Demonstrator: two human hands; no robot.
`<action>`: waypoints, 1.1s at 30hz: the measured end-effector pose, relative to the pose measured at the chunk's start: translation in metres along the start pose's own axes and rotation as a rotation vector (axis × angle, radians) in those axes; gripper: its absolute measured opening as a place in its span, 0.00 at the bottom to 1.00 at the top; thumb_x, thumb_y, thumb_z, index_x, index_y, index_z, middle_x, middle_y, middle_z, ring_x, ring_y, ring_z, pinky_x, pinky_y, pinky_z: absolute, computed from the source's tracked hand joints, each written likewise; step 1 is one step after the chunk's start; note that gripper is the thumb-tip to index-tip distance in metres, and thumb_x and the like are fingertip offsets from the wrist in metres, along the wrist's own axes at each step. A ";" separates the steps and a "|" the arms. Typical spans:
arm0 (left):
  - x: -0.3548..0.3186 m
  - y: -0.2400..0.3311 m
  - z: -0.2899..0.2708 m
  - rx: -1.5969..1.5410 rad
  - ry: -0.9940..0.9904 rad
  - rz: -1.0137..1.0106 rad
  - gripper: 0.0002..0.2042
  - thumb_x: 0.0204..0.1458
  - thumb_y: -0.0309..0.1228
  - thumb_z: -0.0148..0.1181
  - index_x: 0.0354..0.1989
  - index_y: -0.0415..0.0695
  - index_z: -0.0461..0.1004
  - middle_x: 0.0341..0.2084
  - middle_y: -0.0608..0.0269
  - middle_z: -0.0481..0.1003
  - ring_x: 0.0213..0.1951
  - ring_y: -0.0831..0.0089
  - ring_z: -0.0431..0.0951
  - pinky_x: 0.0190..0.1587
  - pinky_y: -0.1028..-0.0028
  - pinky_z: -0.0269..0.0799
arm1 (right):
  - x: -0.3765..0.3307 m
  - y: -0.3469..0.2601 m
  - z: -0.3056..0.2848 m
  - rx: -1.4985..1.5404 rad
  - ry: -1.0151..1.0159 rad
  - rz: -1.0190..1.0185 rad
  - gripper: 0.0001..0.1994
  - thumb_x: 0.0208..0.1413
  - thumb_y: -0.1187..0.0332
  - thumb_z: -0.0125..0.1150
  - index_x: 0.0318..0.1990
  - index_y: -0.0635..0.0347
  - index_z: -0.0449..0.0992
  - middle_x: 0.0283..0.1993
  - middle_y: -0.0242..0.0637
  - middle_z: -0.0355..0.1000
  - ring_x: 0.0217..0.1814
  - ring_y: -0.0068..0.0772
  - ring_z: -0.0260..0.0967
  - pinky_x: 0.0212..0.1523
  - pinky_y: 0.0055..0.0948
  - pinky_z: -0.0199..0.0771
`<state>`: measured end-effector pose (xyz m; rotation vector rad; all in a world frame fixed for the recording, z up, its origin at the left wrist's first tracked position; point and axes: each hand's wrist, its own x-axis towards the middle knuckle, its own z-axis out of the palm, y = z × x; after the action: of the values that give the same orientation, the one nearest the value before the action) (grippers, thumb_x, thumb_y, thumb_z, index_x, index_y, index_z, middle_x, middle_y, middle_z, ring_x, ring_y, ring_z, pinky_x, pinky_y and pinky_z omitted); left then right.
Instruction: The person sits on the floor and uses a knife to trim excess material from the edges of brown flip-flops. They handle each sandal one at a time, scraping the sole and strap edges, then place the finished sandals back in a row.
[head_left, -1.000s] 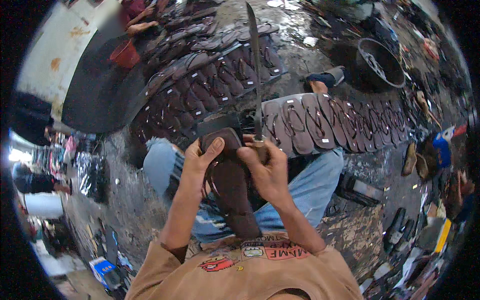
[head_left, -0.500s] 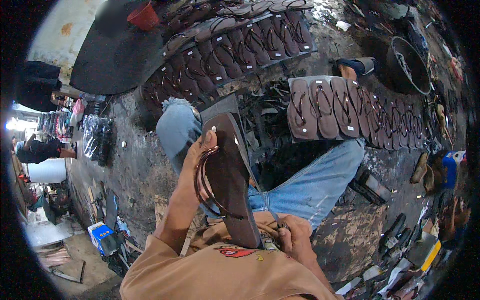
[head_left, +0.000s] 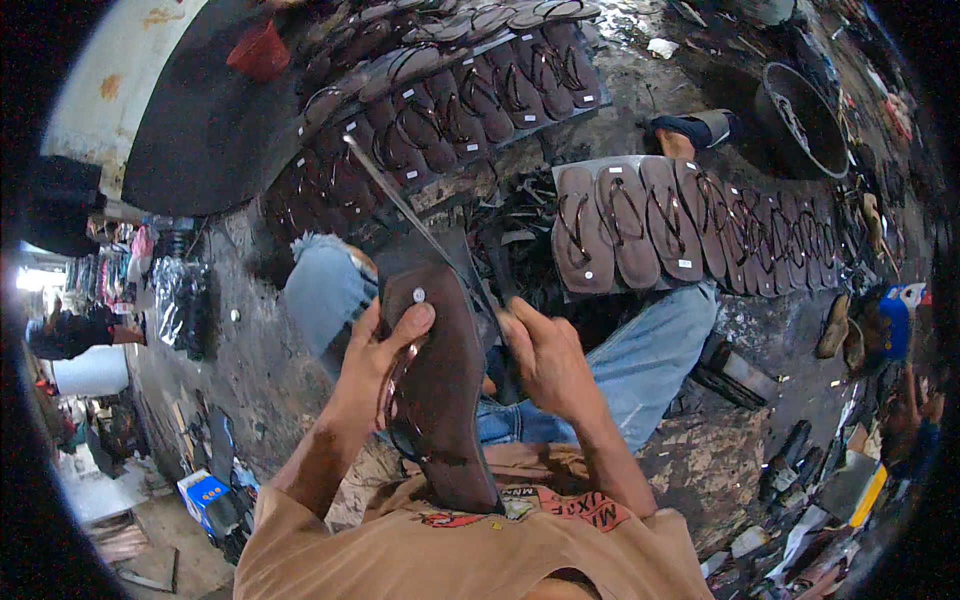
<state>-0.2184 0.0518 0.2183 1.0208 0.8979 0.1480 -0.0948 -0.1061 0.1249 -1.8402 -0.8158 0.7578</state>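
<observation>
A brown sandal [head_left: 445, 390] slants through the lower middle of the frame, its near end against the shirt [head_left: 400, 565]. The left hand [head_left: 375, 355] is clamped on its upper left edge, thumb on top. The right hand [head_left: 552, 362], apart from the left, curls at the near end of a long knife [head_left: 398, 203]; its hold on the handle is partly hidden. The sandal looks light, its sole probably firm with slight bend; the smooth face may slip, so the side edges seem the surest grip. The blade and left knee [head_left: 325, 305] crowd it. Dark scraps [head_left: 525, 225] lie above centre; a sandal row [head_left: 640, 235] fills right of centre.
</observation>
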 end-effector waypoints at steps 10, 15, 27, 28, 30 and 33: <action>-0.007 0.077 -0.010 0.562 -0.290 0.219 0.28 0.52 0.35 0.73 0.60 0.38 0.70 0.43 0.64 0.80 0.44 0.77 0.78 0.48 0.74 0.74 | -0.013 0.017 -0.062 0.406 0.210 0.034 0.19 0.72 0.56 0.46 0.50 0.63 0.75 0.27 0.29 0.66 0.26 0.21 0.62 0.28 0.26 0.64; -0.029 0.048 -0.015 0.679 -0.437 -0.099 0.26 0.51 0.35 0.74 0.55 0.37 0.74 0.45 0.62 0.81 0.46 0.78 0.79 0.51 0.72 0.75 | -0.129 0.010 -0.065 0.085 -0.091 -0.012 0.19 0.66 0.53 0.53 0.48 0.62 0.75 0.27 0.41 0.69 0.27 0.40 0.68 0.30 0.36 0.67; -0.054 0.017 -0.022 0.712 -0.467 -0.343 0.19 0.55 0.39 0.71 0.49 0.38 0.79 0.34 0.68 0.81 0.35 0.85 0.75 0.38 0.77 0.73 | -0.164 0.045 -0.054 -0.095 -0.473 0.257 0.22 0.64 0.56 0.53 0.59 0.59 0.71 0.46 0.59 0.76 0.47 0.70 0.71 0.48 0.56 0.70; -0.053 0.013 -0.023 0.744 -0.503 -0.328 0.19 0.55 0.39 0.71 0.49 0.38 0.79 0.35 0.68 0.81 0.35 0.85 0.75 0.38 0.77 0.73 | -0.156 0.042 -0.051 -0.074 -0.483 0.215 0.21 0.65 0.56 0.53 0.59 0.59 0.71 0.45 0.59 0.76 0.46 0.69 0.71 0.47 0.54 0.70; -0.053 0.004 -0.024 0.818 -0.562 -0.296 0.18 0.55 0.40 0.71 0.48 0.40 0.80 0.36 0.69 0.81 0.36 0.84 0.75 0.37 0.77 0.73 | -0.126 0.034 -0.039 -0.022 -0.505 0.118 0.19 0.66 0.57 0.52 0.57 0.59 0.72 0.42 0.59 0.76 0.43 0.67 0.71 0.45 0.51 0.71; -0.045 0.004 -0.002 1.012 -0.752 -0.160 0.19 0.54 0.40 0.72 0.48 0.40 0.80 0.39 0.65 0.81 0.38 0.80 0.77 0.40 0.73 0.74 | -0.081 0.032 -0.018 0.127 -0.372 0.005 0.16 0.68 0.58 0.50 0.50 0.62 0.74 0.34 0.49 0.75 0.35 0.52 0.72 0.39 0.42 0.71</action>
<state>-0.2477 0.0333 0.2472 1.7482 0.3053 -0.8620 -0.1219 -0.1903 0.1137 -1.6102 -0.9731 1.1500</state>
